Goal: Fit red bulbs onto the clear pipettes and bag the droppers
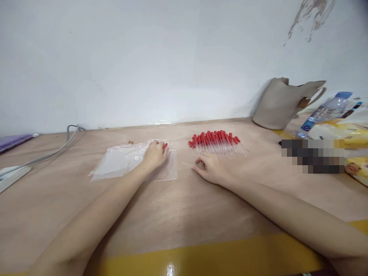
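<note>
My left hand (155,155) is over the clear zip bags (115,163), its fingers closed around a small red rubber bulb (165,145); whether a tube is attached to it is hidden. Under and beside that hand lies a clear zip bag (169,168). My right hand (209,168) pinches a thin clear tube (186,164) between thumb and fingers, its tip pointing left toward the bag. Just beyond my right hand lies a fanned pile of droppers (218,140) with red bulbs at the far end and thin clear stems toward me.
At the back right a beige bag (278,103) leans by the wall. Beside it are a plastic water bottle (324,113) and yellow packets (342,132). A grey cable (57,151) runs along the left, near a purple item (15,142). Yellow tape (201,257) lines the front edge.
</note>
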The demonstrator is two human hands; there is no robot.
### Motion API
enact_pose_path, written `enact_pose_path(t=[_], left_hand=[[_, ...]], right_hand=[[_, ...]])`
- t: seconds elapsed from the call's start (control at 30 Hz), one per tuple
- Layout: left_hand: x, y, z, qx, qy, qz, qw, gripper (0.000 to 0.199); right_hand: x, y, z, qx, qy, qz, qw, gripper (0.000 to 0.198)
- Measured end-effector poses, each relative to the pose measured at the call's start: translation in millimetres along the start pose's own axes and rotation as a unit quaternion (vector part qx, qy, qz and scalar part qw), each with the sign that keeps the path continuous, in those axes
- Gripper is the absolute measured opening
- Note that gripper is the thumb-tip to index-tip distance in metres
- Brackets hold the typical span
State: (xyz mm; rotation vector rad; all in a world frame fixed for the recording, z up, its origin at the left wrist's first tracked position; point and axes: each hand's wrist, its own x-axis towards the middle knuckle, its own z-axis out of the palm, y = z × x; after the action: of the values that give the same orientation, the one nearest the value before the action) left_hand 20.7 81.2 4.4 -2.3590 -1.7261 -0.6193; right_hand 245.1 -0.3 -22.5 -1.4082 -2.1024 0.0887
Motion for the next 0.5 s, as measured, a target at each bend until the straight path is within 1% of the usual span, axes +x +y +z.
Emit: enact_pose_path(t=[0.07,0.1,0.23,0.33,0.4,0.43,0.47,0.5], left_hand=[[18,-5,6,-0.005,-0.016,-0.054,0.998,0.032],[25,-6,10,-0.008,-0.021,-0.068,0.997,0.032],[42,-6,23,-0.018,-0.046,-0.105,0.993,0.022],[47,-1,24,-0.032,-0.039,-0.128,0.991,0.016],[46,5,19,-0.044,-0.008,-0.121,0.992,0.017],[43,9,16,-0.059,0.018,-0.102,0.993,0.017],[37,12,12,-0.077,0.044,-0.076,0.993,0.017],[30,16,8,-0.116,0.078,-0.028,0.990,0.016]], right_hand=[[1,0,3,0.007,0.008,-0.005,1.000,0.016],[1,-1,5,0.008,0.008,-0.010,1.000,0.015],[3,-3,5,0.003,0.003,-0.030,1.000,0.011],[3,-4,3,-0.014,-0.007,-0.029,0.999,0.011],[3,-5,3,-0.033,-0.018,-0.022,0.999,0.012],[3,-5,3,-0.040,-0.021,-0.017,0.999,0.012],[3,-5,4,-0.045,-0.020,-0.011,0.999,0.012],[2,-4,4,-0.045,-0.014,-0.006,0.999,0.013]])
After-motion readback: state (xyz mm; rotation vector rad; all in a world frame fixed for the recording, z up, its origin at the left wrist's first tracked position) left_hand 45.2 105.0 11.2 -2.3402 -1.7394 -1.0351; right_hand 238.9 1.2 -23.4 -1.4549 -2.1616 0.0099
